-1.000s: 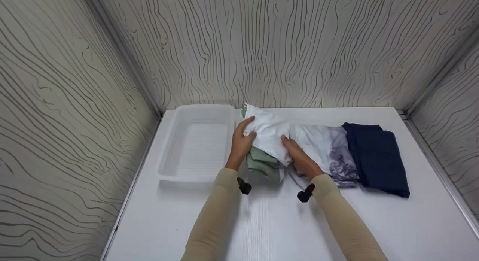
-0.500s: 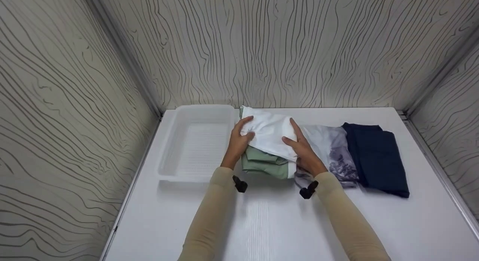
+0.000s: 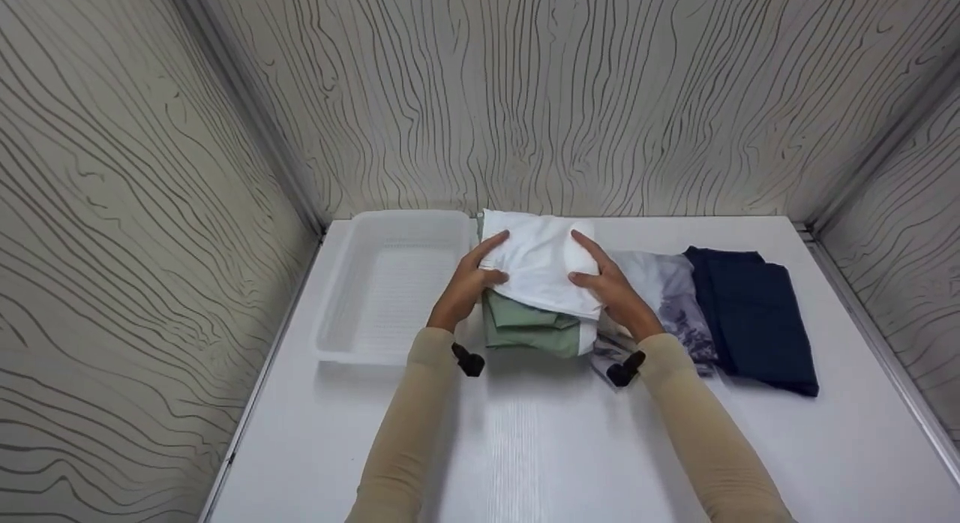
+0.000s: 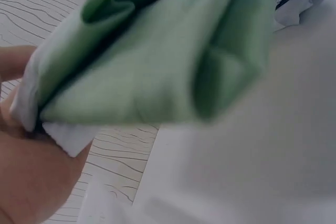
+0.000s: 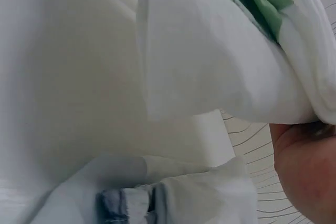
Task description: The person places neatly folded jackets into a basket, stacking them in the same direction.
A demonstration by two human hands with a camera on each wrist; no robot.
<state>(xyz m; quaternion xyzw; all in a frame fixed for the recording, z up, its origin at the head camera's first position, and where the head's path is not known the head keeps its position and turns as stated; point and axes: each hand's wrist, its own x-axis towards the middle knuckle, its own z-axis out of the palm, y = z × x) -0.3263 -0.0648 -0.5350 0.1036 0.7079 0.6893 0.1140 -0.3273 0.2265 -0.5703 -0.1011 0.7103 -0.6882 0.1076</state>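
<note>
A folded green-and-white garment [image 3: 536,260] is held at the middle of the table's far part, white side up, with green layers bunched below. At its left edge, my left hand [image 3: 466,284] grips it, thumb and fingers spread over the white cloth. My right hand [image 3: 613,289] grips the opposite edge the same way. From the left wrist, green folds [image 4: 142,72] hang over the white table. In the right wrist view, a white flap [image 5: 210,51] hangs above the table. Fingers beneath the cloth are hidden.
Left of the garment stands a white plastic basket [image 3: 397,305]. On the right lie a white-and-purple patterned garment [image 3: 682,313], partly behind my right hand, and a folded navy garment [image 3: 765,320]. Wood-grain panels [image 3: 525,95] enclose the white table [image 3: 517,448].
My right hand has shifted from the garment's lower corner to its right edge, moving up and slightly right. The garment has turned straighter and spread to the right.
</note>
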